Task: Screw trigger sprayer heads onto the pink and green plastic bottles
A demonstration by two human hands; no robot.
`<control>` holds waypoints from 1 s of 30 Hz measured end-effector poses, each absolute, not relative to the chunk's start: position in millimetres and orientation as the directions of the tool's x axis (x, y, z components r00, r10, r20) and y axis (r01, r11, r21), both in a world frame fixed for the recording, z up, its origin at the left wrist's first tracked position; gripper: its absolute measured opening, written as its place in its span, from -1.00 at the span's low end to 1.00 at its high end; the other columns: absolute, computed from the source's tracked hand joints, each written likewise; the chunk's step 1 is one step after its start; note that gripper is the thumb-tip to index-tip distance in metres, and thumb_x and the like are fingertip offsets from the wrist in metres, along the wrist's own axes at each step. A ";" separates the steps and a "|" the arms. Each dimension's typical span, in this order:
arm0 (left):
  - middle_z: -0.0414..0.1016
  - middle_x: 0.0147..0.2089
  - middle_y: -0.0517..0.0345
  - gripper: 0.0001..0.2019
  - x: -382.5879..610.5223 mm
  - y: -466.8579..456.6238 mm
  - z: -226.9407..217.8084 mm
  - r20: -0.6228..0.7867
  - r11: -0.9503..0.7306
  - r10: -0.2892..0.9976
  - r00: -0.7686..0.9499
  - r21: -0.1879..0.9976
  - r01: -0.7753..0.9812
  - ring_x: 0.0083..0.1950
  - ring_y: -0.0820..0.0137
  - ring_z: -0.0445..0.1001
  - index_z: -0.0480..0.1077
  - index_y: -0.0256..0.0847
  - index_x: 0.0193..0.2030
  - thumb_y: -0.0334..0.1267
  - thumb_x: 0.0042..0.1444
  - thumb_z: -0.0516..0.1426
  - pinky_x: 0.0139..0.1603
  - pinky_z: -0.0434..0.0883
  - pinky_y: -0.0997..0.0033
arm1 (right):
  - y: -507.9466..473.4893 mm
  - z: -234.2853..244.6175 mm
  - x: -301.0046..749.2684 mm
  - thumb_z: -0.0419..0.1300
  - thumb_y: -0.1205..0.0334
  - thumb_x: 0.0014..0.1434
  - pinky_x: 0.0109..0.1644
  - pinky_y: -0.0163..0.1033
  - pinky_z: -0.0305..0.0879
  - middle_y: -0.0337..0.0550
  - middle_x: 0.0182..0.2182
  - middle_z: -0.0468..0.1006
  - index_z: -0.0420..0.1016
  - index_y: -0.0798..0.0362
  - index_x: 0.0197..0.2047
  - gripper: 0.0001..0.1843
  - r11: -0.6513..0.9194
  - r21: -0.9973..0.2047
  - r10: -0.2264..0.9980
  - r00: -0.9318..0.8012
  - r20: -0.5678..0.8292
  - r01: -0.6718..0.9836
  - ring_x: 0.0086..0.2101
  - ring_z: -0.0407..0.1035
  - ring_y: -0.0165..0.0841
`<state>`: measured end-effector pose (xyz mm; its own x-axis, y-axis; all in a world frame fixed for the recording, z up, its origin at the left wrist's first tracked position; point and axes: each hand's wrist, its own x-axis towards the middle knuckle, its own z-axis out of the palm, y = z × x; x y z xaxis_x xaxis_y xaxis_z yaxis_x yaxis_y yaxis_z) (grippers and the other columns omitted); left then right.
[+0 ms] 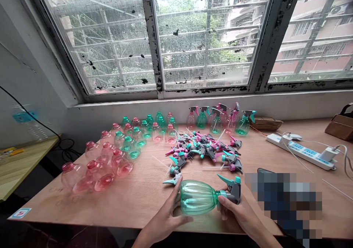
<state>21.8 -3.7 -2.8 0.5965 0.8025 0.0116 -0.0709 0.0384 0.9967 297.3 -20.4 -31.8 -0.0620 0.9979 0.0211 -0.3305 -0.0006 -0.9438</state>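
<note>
A clear green spray bottle (pixel 197 197) lies sideways in the air above the table's front edge, held between both hands. My left hand (pixel 168 213) wraps round its base end, the thumb below. At the neck, my right hand (pixel 234 207) grips the teal collar of a grey and teal spray head (pixel 234 191), which sits on the bottle's mouth. How tightly the head is screwed on cannot be seen. Just beyond lies a heap of loose pink, teal and grey spray heads (pixel 204 147), some with thin white tubes.
Open pink bottles (pixel 100 176) and green bottles (pixel 134 148) stand on the left. Several bottles with spray heads (pixel 216 123) line the wall. On the right are a white power strip (pixel 302 150), cables, a brown bag (pixel 340 126) and a pixelated dark object (pixel 289 200).
</note>
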 end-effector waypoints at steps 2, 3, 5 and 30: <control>0.13 0.61 0.15 0.12 21.3 -4.0 -2.9 0.014 0.034 0.803 0.595 0.997 -0.070 0.67 0.03 -0.15 -0.29 0.31 0.59 -0.18 0.17 0.42 0.61 0.03 -0.04 | -19.7 -33.0 297.1 0.51 -0.08 0.15 -0.53 -0.31 0.32 -0.28 -0.58 0.66 0.44 0.01 -0.22 -0.57 -0.001 -0.943 0.998 -0.065 0.022 -0.332 -0.65 0.44 -0.40; 0.12 0.61 0.14 0.12 21.1 -3.9 -3.4 0.015 0.034 0.802 0.597 0.997 -0.070 0.66 0.02 -0.12 -0.29 0.30 0.59 -0.18 0.17 0.42 0.61 0.03 -0.05 | -19.4 -33.7 297.0 0.51 -0.08 0.15 -0.54 -0.31 0.32 -0.27 -0.58 0.66 0.44 0.01 -0.22 -0.57 -0.001 -0.943 0.998 -0.066 0.023 -0.333 -0.65 0.44 -0.40; 0.10 0.62 0.11 0.13 20.9 -3.3 -5.2 0.014 0.037 0.798 0.602 0.997 -0.072 0.65 0.01 -0.05 -0.28 0.26 0.60 -0.15 0.15 0.44 0.61 0.03 -0.07 | -19.2 -35.0 296.9 0.51 -0.08 0.15 -0.54 -0.31 0.33 -0.27 -0.57 0.67 0.45 0.01 -0.21 -0.57 0.000 -0.942 0.998 -0.064 0.023 -0.336 -0.64 0.44 -0.40; 0.12 0.61 0.06 0.11 19.3 -3.0 -10.4 0.014 0.032 0.794 0.607 0.997 -0.065 0.62 0.00 0.02 -0.30 0.24 0.60 -0.16 0.19 0.41 0.59 0.08 -0.09 | -18.7 -40.4 299.9 0.51 -0.07 0.15 -0.53 -0.29 0.33 -0.26 -0.56 0.67 0.46 0.01 -0.18 -0.57 0.006 -0.939 0.998 -0.058 0.028 -0.344 -0.63 0.45 -0.38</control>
<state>19.3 -3.0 -10.4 0.6074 0.7942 0.0142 -0.0647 0.0317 0.9974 299.9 -18.7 -40.4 -0.0583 0.9979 0.0282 -0.3440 0.0065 -0.9390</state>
